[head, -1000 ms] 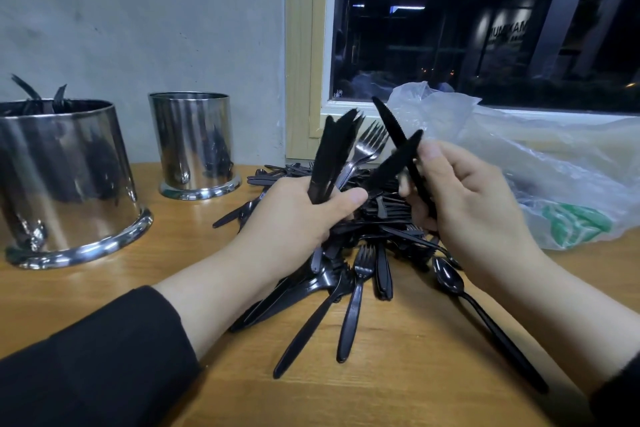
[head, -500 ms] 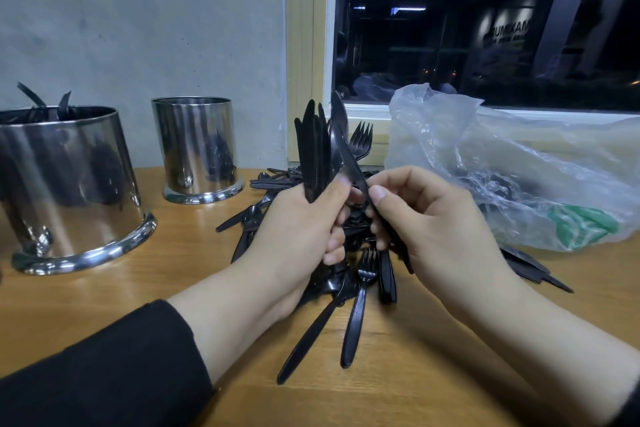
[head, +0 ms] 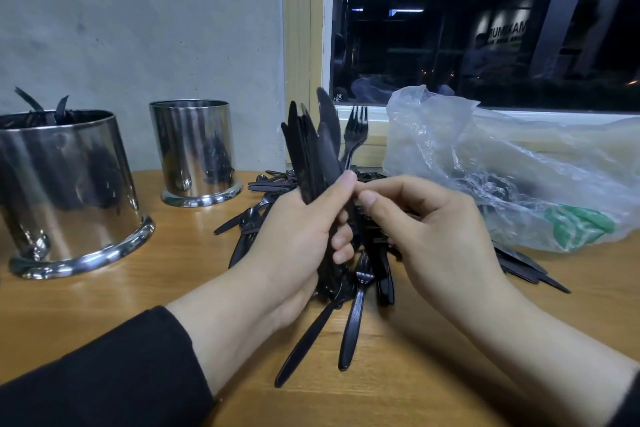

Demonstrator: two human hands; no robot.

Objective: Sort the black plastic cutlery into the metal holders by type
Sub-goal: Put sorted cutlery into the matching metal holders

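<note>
1. Both hands work at the middle of the table [head: 104, 305]: my left hand [head: 298, 239] is wrapped round a bundle of knives [head: 313, 152] held upright, blades up; my right hand [head: 426, 229] sits just beside it, fingers curled, thumb and forefinger meeting near the bundle. I cannot tell whether they pinch anything.
2. Larger holder [head: 65, 191], far left, already has cutlery poking over its rim.
3. Plastic bag [head: 502, 170] lies crumpled to the right, under the window.
4. Smaller holder [head: 195, 149] stands near the wall; I cannot see inside.
5. Loose pile [head: 360, 291] of unsorted pieces spreads under and behind my hands.
6. One fork [head: 355, 135] stands up just behind the knives.
7. My judgement: these pieces are light, thin, slightly flexible and slick, so I would grip by the handles, squeezing the stack firmly so none slide out.
</note>
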